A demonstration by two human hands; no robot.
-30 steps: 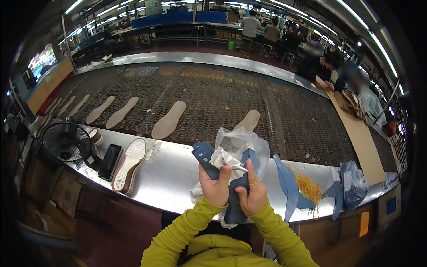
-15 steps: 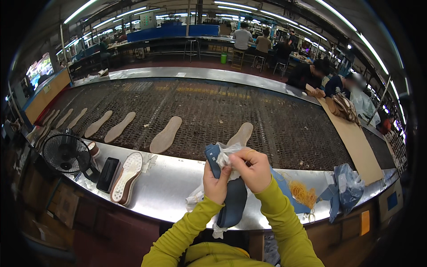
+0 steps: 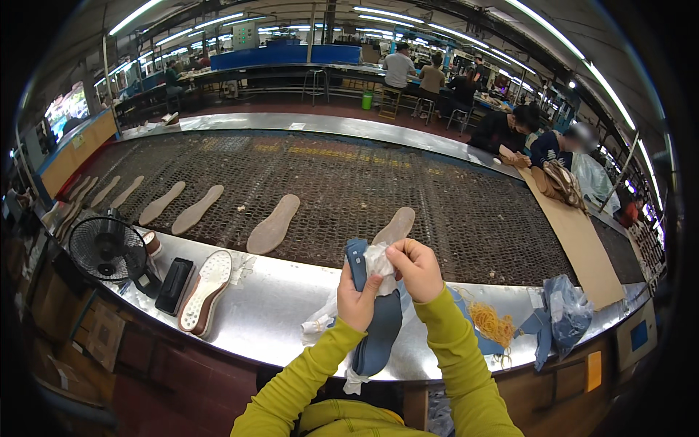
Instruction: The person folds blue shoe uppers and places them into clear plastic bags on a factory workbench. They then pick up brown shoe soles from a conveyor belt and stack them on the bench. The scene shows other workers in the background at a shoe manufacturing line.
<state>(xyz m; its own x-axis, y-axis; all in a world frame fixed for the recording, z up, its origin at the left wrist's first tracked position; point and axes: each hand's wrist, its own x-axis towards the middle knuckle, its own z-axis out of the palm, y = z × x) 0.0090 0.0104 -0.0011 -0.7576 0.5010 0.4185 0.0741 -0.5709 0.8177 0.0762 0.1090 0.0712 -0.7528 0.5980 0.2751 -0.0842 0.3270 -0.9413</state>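
A dark blue bundle of insole-shaped pieces hangs over the near metal ledge, its upper end tilted slightly left. Round its lower part my left hand is closed, thumb pressed on the front. Crumpled white wrapping, thin paper or film, covers part of the upper end beside small pale marks. With finger and thumb together, my right hand pinches that wrapping at its right side. Just beyond my hands, a beige sole-shaped piece lies on the mesh conveyor. More white wrapping rests left of the bundle.
On the metal ledge are a black fan, a black box-like holder and a white-and-brown shoe sole. Yellow strings and a plastic bag lie right. Several sole-shaped pieces line the conveyor; co-workers sit beyond cardboard.
My right hand has shifted a little, still pinching the white wrapping, which now looks more bunched. My left hand keeps its hold on the blue bundle. The view has moved slightly.
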